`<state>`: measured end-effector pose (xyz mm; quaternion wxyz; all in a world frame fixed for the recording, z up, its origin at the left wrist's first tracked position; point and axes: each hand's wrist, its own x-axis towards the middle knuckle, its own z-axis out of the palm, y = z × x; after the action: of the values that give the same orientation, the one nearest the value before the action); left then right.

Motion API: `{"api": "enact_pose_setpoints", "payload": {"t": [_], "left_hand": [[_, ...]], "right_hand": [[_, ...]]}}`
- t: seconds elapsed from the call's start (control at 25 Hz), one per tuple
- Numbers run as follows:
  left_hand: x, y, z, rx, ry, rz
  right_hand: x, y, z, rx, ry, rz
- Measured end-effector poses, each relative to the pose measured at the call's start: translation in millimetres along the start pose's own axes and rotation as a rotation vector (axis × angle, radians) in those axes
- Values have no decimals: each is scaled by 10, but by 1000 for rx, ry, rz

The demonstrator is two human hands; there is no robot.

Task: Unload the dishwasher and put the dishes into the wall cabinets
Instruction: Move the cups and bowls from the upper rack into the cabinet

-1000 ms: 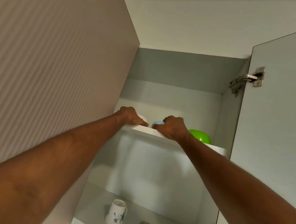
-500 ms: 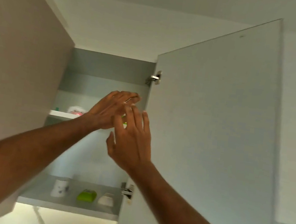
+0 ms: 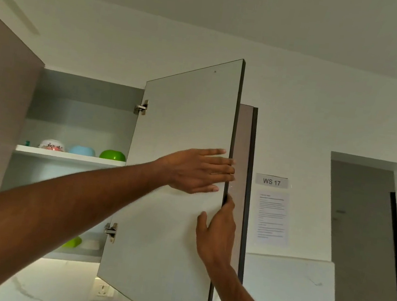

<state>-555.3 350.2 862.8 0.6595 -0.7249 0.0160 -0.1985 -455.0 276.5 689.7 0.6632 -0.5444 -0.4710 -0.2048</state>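
White walls and ceiling frame our view, with a dark doorway (image 3: 366, 248) at far right and marbled stone cladding (image 3: 284, 295) below.

Item: cabinet door (image 3: 175, 185), flat matt grey panel with a dark edge band, hung on two metal hinges (image 3: 142, 107), standing open. Our left hand (image 3: 197, 170) lies flat on its inner face, fingers (image 3: 218, 164) straight and reaching the free edge. Our right hand (image 3: 216, 233) takes that same edge lower down, thumb on the inner face and fingers wrapped round to the far side, out of sight.

Item: wall cabinet (image 3: 81, 114), pale grey interior. Upper shelf (image 3: 70, 156) carries three smooth rounded bowls side by side: a white floral one (image 3: 52, 145), a pale blue one (image 3: 82, 150), a glossy green one (image 3: 112, 155). Lower shelf holds a lime-green dish (image 3: 71, 242) and a white one (image 3: 90, 244), both partly hidden by the door.

Item: printed sign reading WS 17 (image 3: 271, 181), a paper notice (image 3: 272, 218) below it.

We judge the dishes here stowed and the step to be closing the door. Done well: we swing it steadily with the flat palm, guide the edge with the right hand, and draw those fingers clear before the panel meets the frame.
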Motion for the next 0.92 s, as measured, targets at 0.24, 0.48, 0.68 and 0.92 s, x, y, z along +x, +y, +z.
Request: {"api": "enact_pose_setpoints", "payload": {"t": [0.24, 0.48, 0.68, 0.92], "left_hand": [[-11, -134, -845, -28, -23, 56], [-760, -646, -1438, -148, -471, -210], [-2162, -898, -1157, 74, -569, -302], [-3794, -867, -139, 149, -545, -824]], "right_hand": [[-253, -161, 39, 301, -33, -74], [-830, -869, 730, 350, -391, -422], [-1299, -1656, 1628, 140, -420, -567], [-1399, -1910, 2992, -24, -542, -729]]}}
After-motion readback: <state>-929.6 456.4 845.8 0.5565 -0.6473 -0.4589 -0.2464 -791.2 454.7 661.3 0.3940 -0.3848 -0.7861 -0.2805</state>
